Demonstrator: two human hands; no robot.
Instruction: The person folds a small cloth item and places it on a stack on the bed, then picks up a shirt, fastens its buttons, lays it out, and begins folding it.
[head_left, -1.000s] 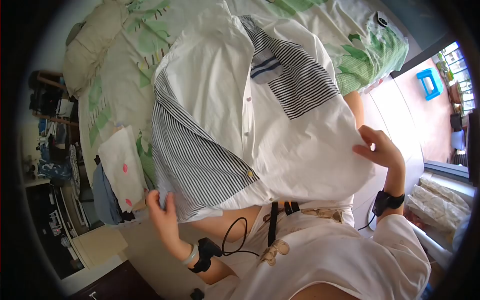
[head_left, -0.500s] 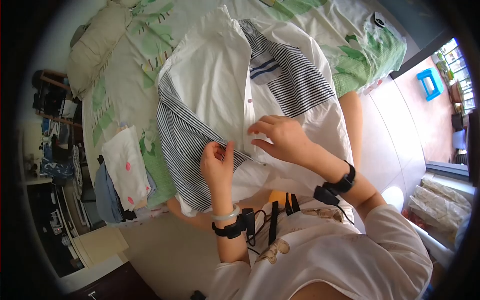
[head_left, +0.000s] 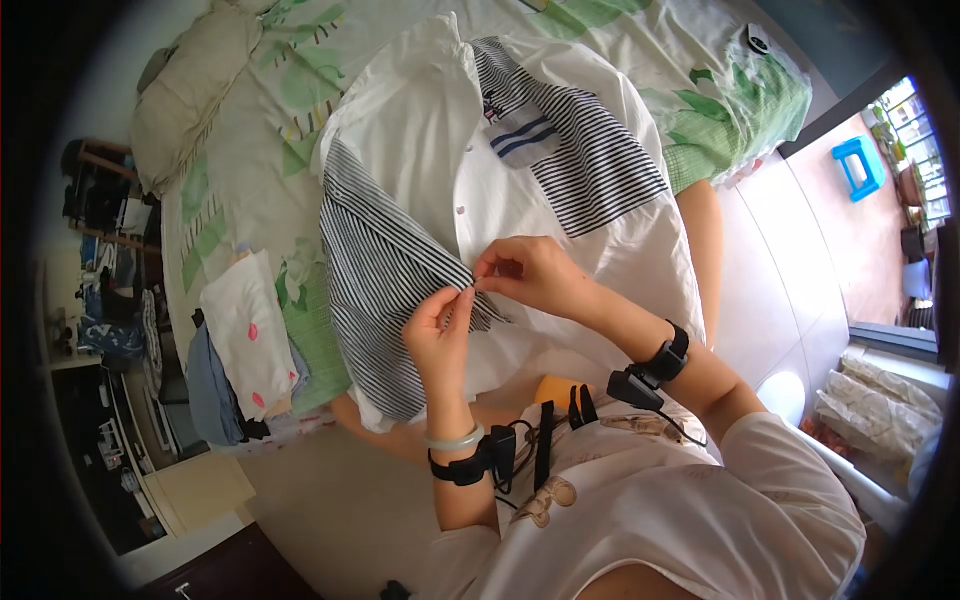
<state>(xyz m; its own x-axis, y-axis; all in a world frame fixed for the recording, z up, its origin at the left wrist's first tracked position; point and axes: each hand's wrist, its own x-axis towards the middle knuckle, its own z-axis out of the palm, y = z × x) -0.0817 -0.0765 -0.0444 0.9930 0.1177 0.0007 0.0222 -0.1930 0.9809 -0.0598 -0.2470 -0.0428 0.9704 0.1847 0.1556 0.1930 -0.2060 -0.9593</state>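
And we've closed in! Our left hand [head_left: 440,330] and right hand [head_left: 535,277] now pinch the striped edge [head_left: 437,264] of the shirt [head_left: 590,175], spread at twelve o'clock: its front is under two-handed control.

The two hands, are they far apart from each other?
No, the left hand and right hand are close together at the shirt.

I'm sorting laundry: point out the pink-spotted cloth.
In the head view, the pink-spotted cloth lies on the bed, left of the striped shirt, overlapping a blue-grey garment.
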